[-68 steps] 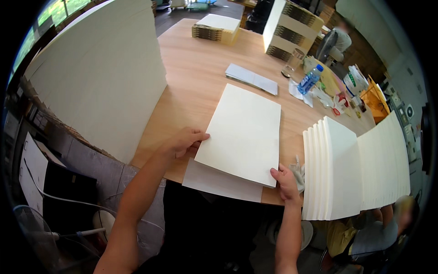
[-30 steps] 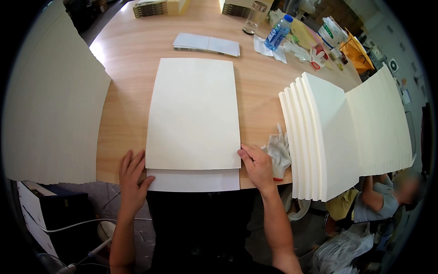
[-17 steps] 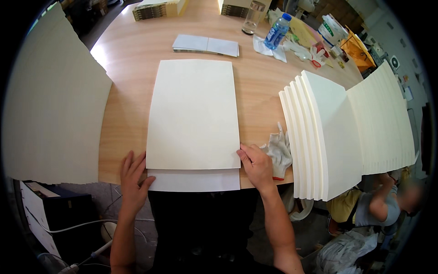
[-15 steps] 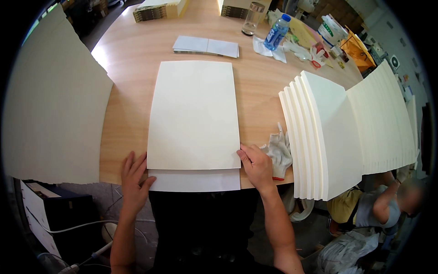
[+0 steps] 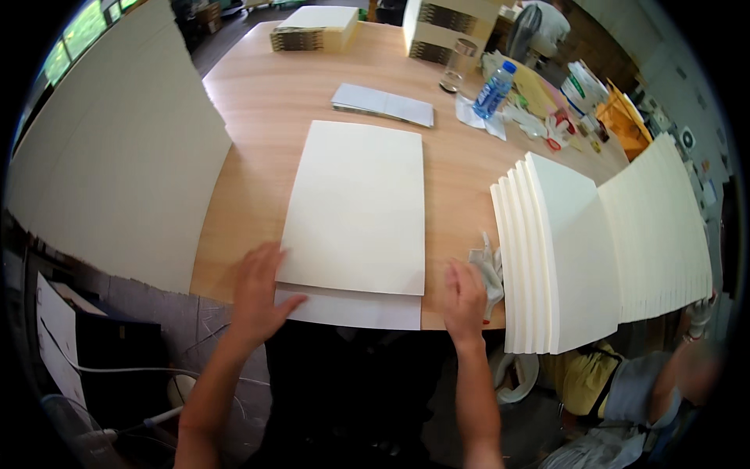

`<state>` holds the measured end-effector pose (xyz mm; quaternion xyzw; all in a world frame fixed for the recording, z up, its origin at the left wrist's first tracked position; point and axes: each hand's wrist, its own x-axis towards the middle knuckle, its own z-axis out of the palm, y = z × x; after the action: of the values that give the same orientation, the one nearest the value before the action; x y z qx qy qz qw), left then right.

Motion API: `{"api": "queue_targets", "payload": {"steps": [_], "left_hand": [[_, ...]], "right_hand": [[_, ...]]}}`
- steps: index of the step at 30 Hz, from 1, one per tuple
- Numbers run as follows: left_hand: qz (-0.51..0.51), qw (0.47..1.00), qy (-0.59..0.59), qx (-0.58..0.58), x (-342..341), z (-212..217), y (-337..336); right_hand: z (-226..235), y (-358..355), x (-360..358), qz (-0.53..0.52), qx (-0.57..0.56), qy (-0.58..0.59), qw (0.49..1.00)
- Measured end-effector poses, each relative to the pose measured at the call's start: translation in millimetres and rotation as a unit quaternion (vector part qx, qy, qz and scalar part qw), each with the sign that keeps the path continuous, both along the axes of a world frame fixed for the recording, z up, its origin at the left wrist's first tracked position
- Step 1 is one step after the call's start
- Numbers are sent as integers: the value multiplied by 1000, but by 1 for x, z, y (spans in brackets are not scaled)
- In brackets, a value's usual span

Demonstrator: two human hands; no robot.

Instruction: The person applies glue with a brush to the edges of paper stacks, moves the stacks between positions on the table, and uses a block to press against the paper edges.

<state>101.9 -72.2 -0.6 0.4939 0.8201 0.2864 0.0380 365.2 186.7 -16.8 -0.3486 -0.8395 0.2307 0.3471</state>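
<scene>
A large cream sheet or thin stack of paper (image 5: 355,211) lies on the table in front of me, its layers too fine to make out. Beneath it, a white sheet (image 5: 348,309) sticks out along the near edge. My left hand (image 5: 262,293) is at the lower left corner of these sheets, fingers stretched and thumb spread over the white sheet. My right hand (image 5: 466,301) has its fingers curled, apart from the sheets' right side, with nothing visible in it. Beside it lies a white knit work glove (image 5: 489,273), partly behind the hand.
Tall cream paper stacks stand left (image 5: 117,156) and fanned in bundles right (image 5: 582,258). Beyond the sheets lie a folded white strip (image 5: 383,104), a water bottle (image 5: 494,92), a glass tumbler (image 5: 458,66) and thick book blocks (image 5: 316,30). Another person (image 5: 648,383) sits at lower right.
My right hand has let go of the sheets' right edge and moved right, fingers curled. My left hand has shifted up along the left edge. The whole view has tilted slightly.
</scene>
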Motion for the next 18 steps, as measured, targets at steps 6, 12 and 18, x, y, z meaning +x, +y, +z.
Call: {"api": "queue_targets", "payload": {"steps": [6,12,18], "left_hand": [[-257,953,113,-109,20,26,46],[-267,959,46,-80,0,17,45],[-212,972,33,-95,-6,33,31]], "right_hand": [[-9,1,39,31,27,-94,995],[2,-21,56,98,-53,-64,992],[21,-39,11,148,-50,-114,981]]}}
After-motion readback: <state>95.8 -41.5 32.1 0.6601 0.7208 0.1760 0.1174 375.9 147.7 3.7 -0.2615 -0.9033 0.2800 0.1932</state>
